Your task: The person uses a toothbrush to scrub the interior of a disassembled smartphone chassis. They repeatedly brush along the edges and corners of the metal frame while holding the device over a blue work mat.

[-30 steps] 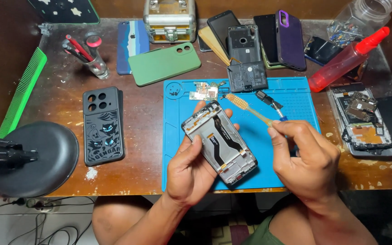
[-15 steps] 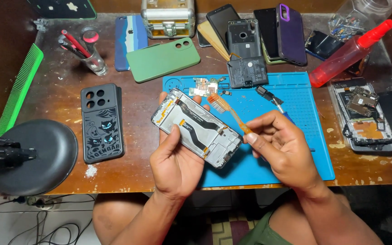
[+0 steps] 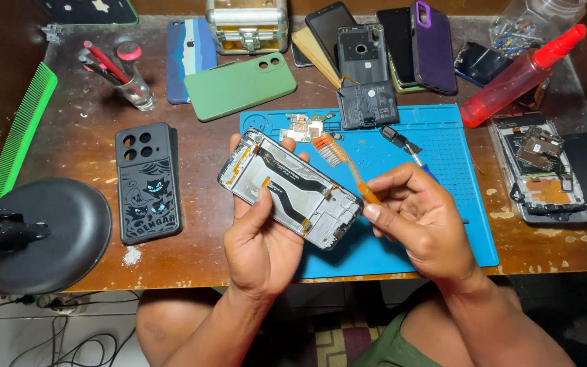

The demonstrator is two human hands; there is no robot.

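Head camera looks down at a brown wooden table [image 3: 76, 146] with a blue mat [image 3: 456, 177] on it. The left hand [image 3: 263, 238] is closed around an opened phone [image 3: 290, 189], holding it tilted above the mat's left part, thumb on its inside. The right hand [image 3: 419, 217] pinches an orange toothbrush [image 3: 344, 163] just beside the phone; the bristles sit near the phone's top edge, maybe touching it, but that is hard to see.

Open room lies on the mat to the right of the hands. Near the mat's far edge lie a small green board [image 3: 300, 127], a flat battery [image 3: 368, 105] and a little tool [image 3: 402, 143].

Left of the mat sit a black phone case [image 3: 147, 183], a green phone case [image 3: 239, 85], a green comb [image 3: 22, 132] and a round black lamp base [image 3: 42, 234]. A red squeeze bottle [image 3: 521, 78] and another taken-apart phone [image 3: 541, 170] lie on the right. More phones [image 3: 402, 47] crowd the back edge.
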